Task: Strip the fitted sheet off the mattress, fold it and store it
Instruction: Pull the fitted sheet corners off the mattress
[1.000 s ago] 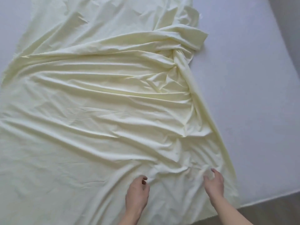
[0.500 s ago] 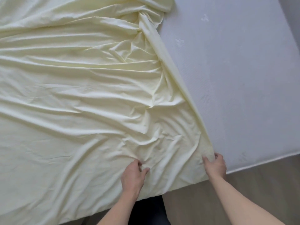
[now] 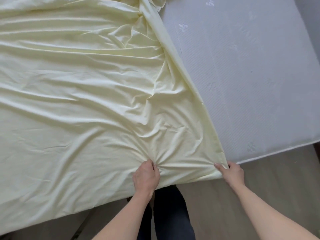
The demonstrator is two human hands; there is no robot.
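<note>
Broadly, the pale yellow fitted sheet [image 3: 83,94] takes up most of the view, spread loose and wrinkled over the left and middle of the mattress [image 3: 256,80]. Its near edge hangs just past the foot of the bed, over the floor. Its right border runs as a folded diagonal band from the top centre down to the near right corner, and a bunched fold sits at the top of that band.

To the right of the band the mattress lies bare: white, quilted with fine ribbing and small stitched motifs, its near edge ending at a piped seam. Beyond that edge is the wood-look floor [image 3: 259,196], and a strip of grey wall shows at the far right.

At the bottom centre, dark trousers [image 3: 171,213] stand between the two bare forearms.

The left hand [image 3: 146,175] rests on the sheet near its front edge, fingers curled in and pinching a tuck of cloth, so that creases fan outward from the grip. The right hand [image 3: 231,172] holds the sheet's near right corner, thumb on top and fingers tucked beneath, right at the mattress edge. Between the two hands the cloth is pulled fairly taut.
</note>
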